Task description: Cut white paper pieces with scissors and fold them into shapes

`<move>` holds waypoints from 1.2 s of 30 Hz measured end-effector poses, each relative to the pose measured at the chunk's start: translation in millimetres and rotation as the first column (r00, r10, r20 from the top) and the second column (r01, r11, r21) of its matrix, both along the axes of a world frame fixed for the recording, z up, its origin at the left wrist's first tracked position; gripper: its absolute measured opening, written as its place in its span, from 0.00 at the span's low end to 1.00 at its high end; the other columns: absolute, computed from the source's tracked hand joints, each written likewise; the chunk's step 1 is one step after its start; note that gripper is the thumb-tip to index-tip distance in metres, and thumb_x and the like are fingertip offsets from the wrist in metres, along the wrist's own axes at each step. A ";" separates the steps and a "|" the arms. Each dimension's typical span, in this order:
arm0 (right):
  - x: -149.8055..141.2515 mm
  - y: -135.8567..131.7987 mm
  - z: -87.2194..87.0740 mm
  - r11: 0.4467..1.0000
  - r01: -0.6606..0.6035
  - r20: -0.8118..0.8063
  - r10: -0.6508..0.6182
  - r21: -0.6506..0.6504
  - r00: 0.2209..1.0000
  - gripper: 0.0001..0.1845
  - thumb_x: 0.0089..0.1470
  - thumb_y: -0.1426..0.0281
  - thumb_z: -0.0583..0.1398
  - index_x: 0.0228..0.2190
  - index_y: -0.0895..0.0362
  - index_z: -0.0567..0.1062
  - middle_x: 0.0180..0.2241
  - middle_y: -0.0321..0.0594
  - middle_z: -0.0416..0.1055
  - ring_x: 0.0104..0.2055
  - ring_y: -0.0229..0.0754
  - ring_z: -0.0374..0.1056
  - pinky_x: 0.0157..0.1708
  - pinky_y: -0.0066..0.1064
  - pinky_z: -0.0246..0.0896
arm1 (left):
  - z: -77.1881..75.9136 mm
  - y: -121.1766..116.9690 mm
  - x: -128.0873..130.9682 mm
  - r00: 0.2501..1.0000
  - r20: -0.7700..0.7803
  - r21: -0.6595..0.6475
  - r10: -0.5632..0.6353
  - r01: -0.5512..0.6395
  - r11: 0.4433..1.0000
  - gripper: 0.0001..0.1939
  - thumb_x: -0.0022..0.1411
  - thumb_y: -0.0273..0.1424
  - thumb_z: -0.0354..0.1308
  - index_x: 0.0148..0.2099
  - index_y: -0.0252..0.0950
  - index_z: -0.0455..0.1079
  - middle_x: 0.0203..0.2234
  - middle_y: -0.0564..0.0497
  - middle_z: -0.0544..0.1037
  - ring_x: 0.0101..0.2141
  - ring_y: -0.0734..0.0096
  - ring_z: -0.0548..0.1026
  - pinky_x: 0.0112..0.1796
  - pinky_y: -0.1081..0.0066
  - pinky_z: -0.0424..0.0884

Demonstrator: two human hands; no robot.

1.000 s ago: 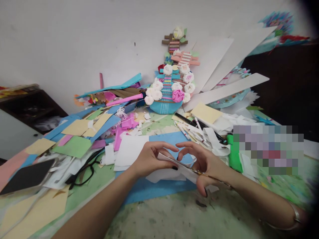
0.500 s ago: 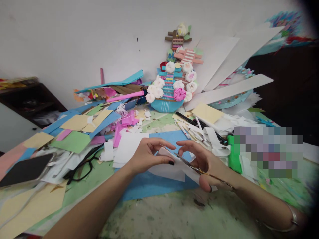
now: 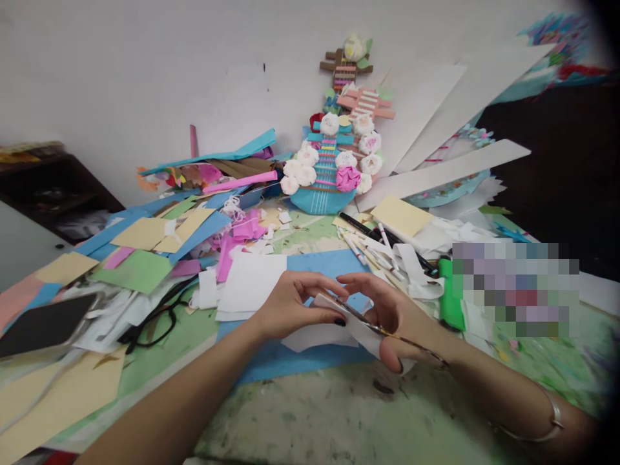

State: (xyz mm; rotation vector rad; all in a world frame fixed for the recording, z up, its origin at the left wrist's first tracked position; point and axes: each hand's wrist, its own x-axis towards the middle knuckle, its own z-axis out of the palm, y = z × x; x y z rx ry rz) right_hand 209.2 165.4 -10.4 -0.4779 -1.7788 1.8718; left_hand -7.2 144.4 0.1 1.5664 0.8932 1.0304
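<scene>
While the left hand (image 3: 289, 307) pinches light, likely floppy paper (image 3: 359, 334) by its edge, the right hand (image 3: 405, 320) grips apparent scissors (image 3: 374, 326)

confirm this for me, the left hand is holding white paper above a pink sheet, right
Not quite: it is a blue sheet, not a pink one. The head view shows the left hand holding white paper above it.

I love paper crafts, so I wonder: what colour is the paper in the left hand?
White; the paper in the left hand shows best in the head view.
</scene>
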 end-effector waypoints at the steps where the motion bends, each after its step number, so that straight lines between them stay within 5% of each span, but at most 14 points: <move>1: -0.1 0.3 -0.1 1.000 0.011 -0.001 -0.011 0.004 1.000 0.49 0.32 0.56 0.73 0.55 0.44 0.58 0.53 0.42 0.55 0.22 0.24 0.56 0.15 0.18 0.49 | -0.4 -0.3 -0.1 1.000 -0.009 -0.001 -0.003 0.003 1.000 0.14 0.46 0.28 0.70 0.38 0.32 0.76 0.32 0.46 0.81 0.31 0.66 0.80 0.34 0.72 0.76; 29: -4.1 -0.7 -4.7 0.998 0.064 0.004 -0.064 -0.007 0.998 0.51 0.30 0.56 0.73 0.54 0.45 0.58 0.46 0.39 0.58 0.19 0.22 0.51 0.14 0.20 0.43 | -4.1 -1.9 6.9 0.999 0.024 -0.014 -0.048 0.049 0.999 0.13 0.46 0.26 0.69 0.37 0.33 0.76 0.34 0.47 0.81 0.34 0.67 0.79 0.34 0.74 0.76; 36: -5.7 -2.9 3.2 0.996 0.077 0.022 -0.076 -0.033 0.997 0.50 0.29 0.62 0.75 0.52 0.44 0.59 0.43 0.35 0.58 0.17 0.20 0.55 0.11 0.17 0.48 | 0.9 -4.3 7.8 0.998 0.031 -0.063 -0.050 0.052 0.997 0.13 0.45 0.26 0.69 0.36 0.32 0.76 0.32 0.46 0.81 0.32 0.66 0.79 0.32 0.73 0.75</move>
